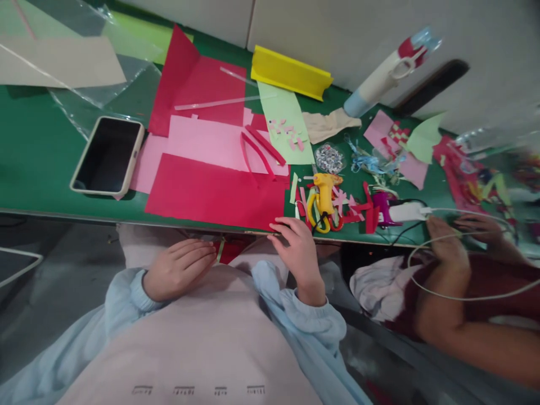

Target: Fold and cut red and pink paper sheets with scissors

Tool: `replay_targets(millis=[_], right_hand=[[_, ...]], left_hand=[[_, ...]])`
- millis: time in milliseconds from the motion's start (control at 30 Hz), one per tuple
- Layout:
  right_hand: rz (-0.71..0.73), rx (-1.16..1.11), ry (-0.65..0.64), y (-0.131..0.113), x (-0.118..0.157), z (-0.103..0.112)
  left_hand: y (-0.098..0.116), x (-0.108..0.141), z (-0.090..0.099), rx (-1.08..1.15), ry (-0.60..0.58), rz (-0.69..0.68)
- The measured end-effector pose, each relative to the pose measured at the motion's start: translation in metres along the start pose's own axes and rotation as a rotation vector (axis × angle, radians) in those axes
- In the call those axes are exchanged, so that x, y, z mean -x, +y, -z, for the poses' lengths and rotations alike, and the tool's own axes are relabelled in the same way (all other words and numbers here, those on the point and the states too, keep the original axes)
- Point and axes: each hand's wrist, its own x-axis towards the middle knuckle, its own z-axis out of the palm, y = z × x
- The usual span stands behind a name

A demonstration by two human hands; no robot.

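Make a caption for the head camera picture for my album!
Left hand and right hand at a green table with red paper and yellow glue gun.

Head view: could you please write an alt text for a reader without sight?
The wearer's right hand is at the edge of a green table, the left hand over the lap. Red paper, a phone and a yellow glue gun lie there.

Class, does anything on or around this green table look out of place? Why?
Yes: paper scraps lie strewn around the yellow glue gun, cluttering that spot. A red piece also shows below the front edge of the table, where it might get dropped.
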Motion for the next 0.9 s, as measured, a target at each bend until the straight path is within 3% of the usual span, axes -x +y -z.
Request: replay_targets(millis=[433, 567, 733, 900], right_hand=[[0.031, -0.003, 0.026, 0.003, 0.0, -0.001], [0.017, 0.03, 0.0, -0.002, 0.0, -0.002], [0.017, 0.028, -0.044, -0.01, -0.001, 0.003], [-0.138, 0.049, 0.142, 0.007, -0.004, 0.027]], left_hand=[[0.0, -0.002, 0.002, -0.041, 0.055, 0.084], [-0.003, -0.012, -0.001, -0.048, -0.032, 0.112], [-0.006, -0.037, -0.013, -0.086, -0.135, 0.047], [-0.009, -0.047, -0.023, -0.136, -0.134, 0.034]])
